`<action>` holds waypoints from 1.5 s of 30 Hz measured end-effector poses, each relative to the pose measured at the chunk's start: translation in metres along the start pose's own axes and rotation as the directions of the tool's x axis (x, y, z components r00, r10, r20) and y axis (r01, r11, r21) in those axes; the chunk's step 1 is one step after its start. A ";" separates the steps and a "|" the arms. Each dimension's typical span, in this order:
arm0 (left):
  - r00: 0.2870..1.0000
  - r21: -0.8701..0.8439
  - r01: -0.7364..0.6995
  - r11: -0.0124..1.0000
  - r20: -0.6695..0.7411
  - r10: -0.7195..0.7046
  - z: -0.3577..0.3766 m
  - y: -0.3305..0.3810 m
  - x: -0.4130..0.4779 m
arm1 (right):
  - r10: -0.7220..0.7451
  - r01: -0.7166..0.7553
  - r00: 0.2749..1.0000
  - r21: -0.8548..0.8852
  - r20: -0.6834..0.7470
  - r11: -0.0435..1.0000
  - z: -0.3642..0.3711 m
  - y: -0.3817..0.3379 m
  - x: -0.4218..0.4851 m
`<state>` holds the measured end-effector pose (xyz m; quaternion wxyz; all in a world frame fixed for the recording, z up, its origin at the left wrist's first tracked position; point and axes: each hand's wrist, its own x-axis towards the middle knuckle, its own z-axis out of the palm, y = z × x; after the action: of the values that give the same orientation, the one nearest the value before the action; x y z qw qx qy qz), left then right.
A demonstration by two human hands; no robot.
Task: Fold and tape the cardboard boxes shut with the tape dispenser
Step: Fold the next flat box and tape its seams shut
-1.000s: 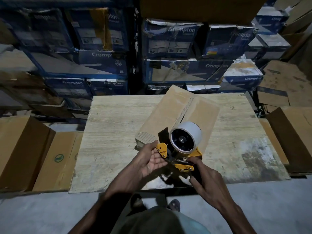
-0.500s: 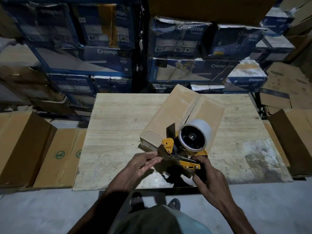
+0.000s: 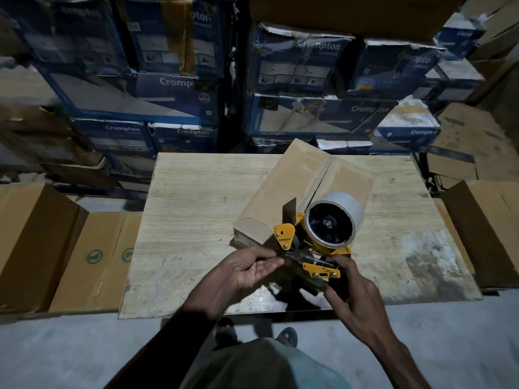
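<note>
Rear of scene: stacked blue printed cartons (image 3: pixel 174 88), several crushed at the corners. Flanking the work area: plain brown cartons to the left (image 3: pixel 33 242) and brown cartons to the right (image 3: pixel 488 226). Centre: pale wood-grain table (image 3: pixel 196 220), scuffed white toward the near right corner.

On the table, right of centre: one cardboard box (image 3: pixel 283 192), long and shallow, closed on top along a centre seam (image 3: pixel 318 178). No tape seen on that seam. Long axis diagonal, running from near-left to far-right, away from the person. Near end face (image 3: pixel 250 231) turned toward the left side.

Held over the near end of the box, hiding the start of the seam in this view: tape dispenser (image 3: pixel 311 256), yellow frame, grey tape roll (image 3: pixel 334 217) uppermost, mouth pointing left. Contact with the box not determinable.

Right hand (image 3: pixel 356 293): fingers curled round the lower end of the dispenser, a full hold. Left hand (image 3: pixel 250 268): palm up, fingers almost straight, tips at the dispenser's mouth. Tape end pinched there or not — too blurred to tell.

Judgement: taping not yet begun; step in hand probably the freeing of the tape end. Next move dependent on alignment — mouth to be brought to the near end face, then drawn along the diagonal seam, away and rightward. Right hand nearer the seam line; left nearer the end face, well placed to press the tape end down there.
</note>
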<state>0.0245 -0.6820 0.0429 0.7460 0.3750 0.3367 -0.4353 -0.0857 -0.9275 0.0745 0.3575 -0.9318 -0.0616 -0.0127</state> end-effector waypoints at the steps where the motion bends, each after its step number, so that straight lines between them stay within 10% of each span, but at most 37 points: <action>1: 1.000 0.008 -0.019 1.000 -0.013 0.019 -0.003 0.002 0.001 | 0.004 -0.004 1.000 -0.007 0.004 1.000 0.001 0.000 0.000; 6: 0.977 0.241 -0.159 0.957 -0.104 0.189 -0.014 0.016 0.008 | -0.025 0.022 0.998 0.041 0.065 0.999 0.011 0.001 0.000; 12: 0.867 0.707 -0.304 0.639 -0.073 0.492 -0.028 0.034 0.019 | -0.028 0.022 0.991 0.049 0.134 0.999 0.029 -0.006 0.010; 45: 0.737 0.623 -0.484 0.614 -0.089 0.670 -0.116 0.098 0.055 | -0.143 0.197 0.972 -0.318 0.185 0.927 0.037 0.038 0.039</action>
<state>0.1142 -0.5714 -0.0343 0.6381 0.7298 0.1658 -0.1810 -0.0431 -0.9264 0.0244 0.1857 -0.9680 -0.1674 0.0202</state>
